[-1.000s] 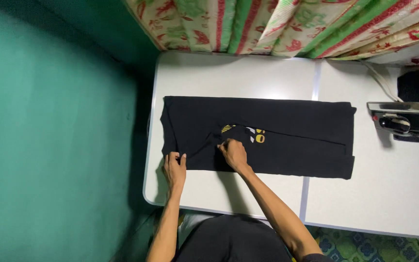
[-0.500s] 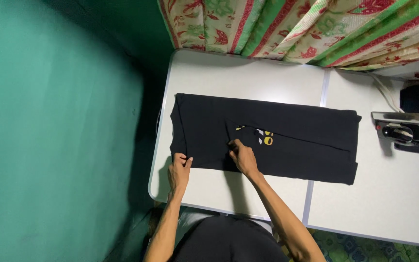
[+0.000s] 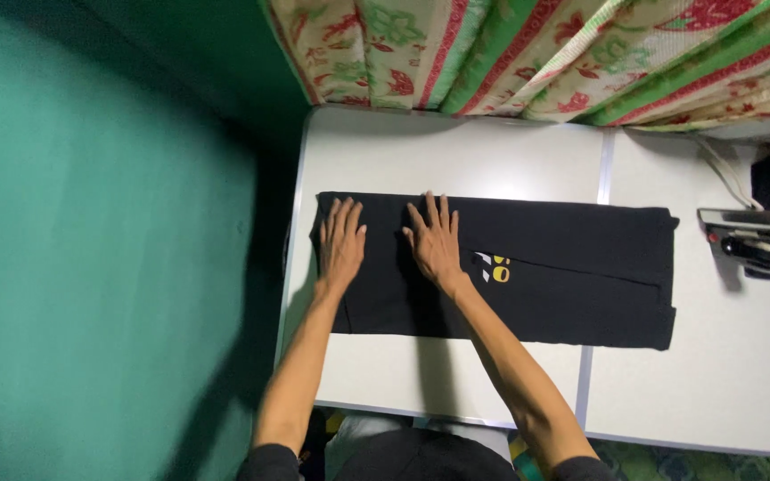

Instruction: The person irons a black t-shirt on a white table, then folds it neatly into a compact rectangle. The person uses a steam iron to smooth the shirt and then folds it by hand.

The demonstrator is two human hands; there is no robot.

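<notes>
Both hands, left hand (image 3: 341, 242) and right hand (image 3: 436, 242), lie flat with fingers spread on the black shirt (image 3: 572, 267), white table (image 3: 456, 156) underneath.

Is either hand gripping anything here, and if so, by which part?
Nothing is gripped. The left hand and right hand lie flat, fingers spread, on the left end of the black garment.

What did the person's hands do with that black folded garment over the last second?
Both hands let go of the near edge of the black folded garment and moved across it toward the far edge. The left hand and right hand now lie flat on the cloth, fingers spread. The garment's left end looks folded over, hiding part of the yellow print. The white table and the iron at the right stayed put.
</notes>
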